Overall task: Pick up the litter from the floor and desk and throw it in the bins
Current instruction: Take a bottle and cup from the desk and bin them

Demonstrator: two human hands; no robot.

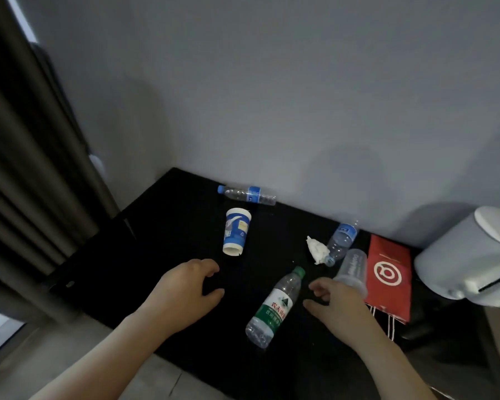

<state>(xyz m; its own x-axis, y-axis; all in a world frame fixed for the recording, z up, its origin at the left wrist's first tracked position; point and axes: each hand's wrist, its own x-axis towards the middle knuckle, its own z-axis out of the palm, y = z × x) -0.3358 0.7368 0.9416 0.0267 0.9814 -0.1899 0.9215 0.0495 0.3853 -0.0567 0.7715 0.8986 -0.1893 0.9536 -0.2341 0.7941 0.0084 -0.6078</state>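
Your left hand [185,290] hovers over the black desk top [168,255], fingers loosely curled with nothing in them, just short of the blue-and-white paper cup [236,230] that lies on its side with its open mouth toward you. Your right hand [332,304] is likewise empty, fingers and thumb bent and spread apart. It is just to the right of the green-capped clear plastic bottle [274,310], which lies on the desk between your two hands with its cap pointing away from you.

A clear plastic cup [352,269] lies tipped over right behind your right fingers. The view is too dim to tell whether they touch it.

Beyond it, a crumpled white tissue [315,249] rests against a clear plastic bottle with a blue label [341,241], whose neck points toward you. Another blue-capped clear bottle [247,194] lies along the grey wall [272,96] at the back edge of the desk.

A flat red paper bag with a white round logo [388,278] lies at the right of the desk, and beside it stands a white rounded plastic bin [471,255]. A dark pleated curtain [26,168] hangs at the left.
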